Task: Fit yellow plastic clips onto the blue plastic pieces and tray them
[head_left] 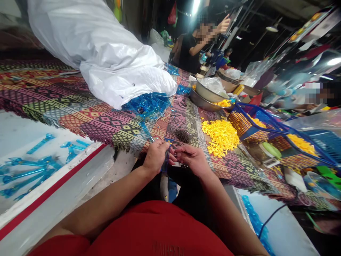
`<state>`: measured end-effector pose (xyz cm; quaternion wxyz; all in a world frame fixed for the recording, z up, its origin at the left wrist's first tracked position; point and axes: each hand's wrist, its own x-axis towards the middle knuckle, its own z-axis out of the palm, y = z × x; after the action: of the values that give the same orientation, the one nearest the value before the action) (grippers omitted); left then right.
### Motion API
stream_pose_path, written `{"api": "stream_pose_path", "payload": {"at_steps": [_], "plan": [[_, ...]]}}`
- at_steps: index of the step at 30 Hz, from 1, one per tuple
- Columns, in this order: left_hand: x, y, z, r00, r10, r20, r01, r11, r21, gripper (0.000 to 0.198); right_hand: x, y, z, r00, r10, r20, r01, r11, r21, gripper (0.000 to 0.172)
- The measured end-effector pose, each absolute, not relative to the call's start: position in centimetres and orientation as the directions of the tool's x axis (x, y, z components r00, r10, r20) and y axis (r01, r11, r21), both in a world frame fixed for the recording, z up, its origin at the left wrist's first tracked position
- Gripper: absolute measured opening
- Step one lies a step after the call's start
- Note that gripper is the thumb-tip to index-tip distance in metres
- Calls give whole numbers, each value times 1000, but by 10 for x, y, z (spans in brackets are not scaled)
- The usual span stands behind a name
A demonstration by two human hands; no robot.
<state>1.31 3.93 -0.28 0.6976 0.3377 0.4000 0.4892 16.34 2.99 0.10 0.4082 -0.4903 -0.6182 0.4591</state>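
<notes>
My left hand (157,156) grips a translucent blue plastic strip (166,160) that hangs down between my hands. My right hand (191,160) is close beside it, its fingertips curled in toward the strip and my left fingers. Whether those fingertips pinch anything is hidden. Both hands are at the front edge of a patterned woven cloth (128,122). A small dark heap of spiky pieces (182,136) lies just beyond them. To the right sits a large pile of yellow plastic pieces (220,137).
Blue plastic sprues (145,106) lie beside a white plastic sack (98,49). Metal bowls (204,96) and a blue wire basket (247,122) hold yellow pieces. More blue parts (32,174) lie on a white ledge at left. A person (190,53) stands beyond the cloth.
</notes>
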Motion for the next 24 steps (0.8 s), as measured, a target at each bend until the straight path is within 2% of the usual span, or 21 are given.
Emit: {"api": "stream_pose_path", "payload": {"at_steps": [5, 13, 16, 18, 21, 24], "plan": [[13, 40, -4, 245, 934, -259, -427, 344, 836, 13, 163, 26, 1, -159, 985, 62, 269, 104, -958, 11], [13, 36, -4, 233, 947, -219, -384, 297, 874, 12, 164, 22, -1, -156, 978, 136, 268, 174, -948, 10], [12, 33, -5, 212, 968, -136, -226, 184, 956, 13, 164, 21, -1, -166, 977, 132, 275, 175, -945, 11], [10, 31, -6, 190, 979, -76, -78, 92, 993, 14, 164, 20, 2, -168, 966, 194, 321, 240, -916, 10], [9, 29, -5, 150, 988, 33, 117, -50, 992, 14, 165, 19, 7, -176, 926, 334, 445, 378, -812, 11], [9, 27, -5, 152, 977, 147, 261, -183, 948, 17, 164, 17, 11, -170, 906, 388, 548, 414, -727, 11]]}}
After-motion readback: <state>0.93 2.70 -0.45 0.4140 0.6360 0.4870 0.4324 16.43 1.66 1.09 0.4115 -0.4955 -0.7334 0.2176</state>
